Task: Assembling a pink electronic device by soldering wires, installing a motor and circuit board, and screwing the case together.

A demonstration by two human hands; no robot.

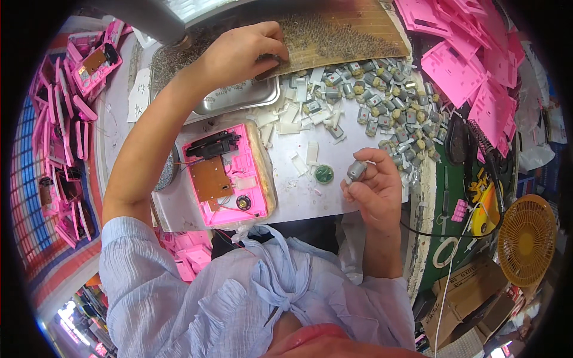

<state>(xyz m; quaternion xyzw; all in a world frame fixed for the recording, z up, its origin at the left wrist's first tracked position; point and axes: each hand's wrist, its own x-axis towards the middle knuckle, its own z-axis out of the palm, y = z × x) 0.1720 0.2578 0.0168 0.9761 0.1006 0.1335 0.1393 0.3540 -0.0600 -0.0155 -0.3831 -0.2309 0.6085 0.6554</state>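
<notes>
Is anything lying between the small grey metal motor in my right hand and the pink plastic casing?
Yes: a round green disc and white plastic pieces lie on the pale tabletop between the grey motor in your right hand and the pink casing. They look low, though.

Shot from the L lens of a fisheye pair worn on the worker's head, cam faces steeply down onto the work table (325,201) from above its near edge. Close-in view: L hand (253,52) and R hand (379,186) both fall w/in frame over the table, w/ the wearer's own shirt (221,298) at btm, on its near side. V. wide coverage runs from striped cloth (59,271) L of the table to a fan (525,240) on its R; straight edges bow nr the rim.
</notes>
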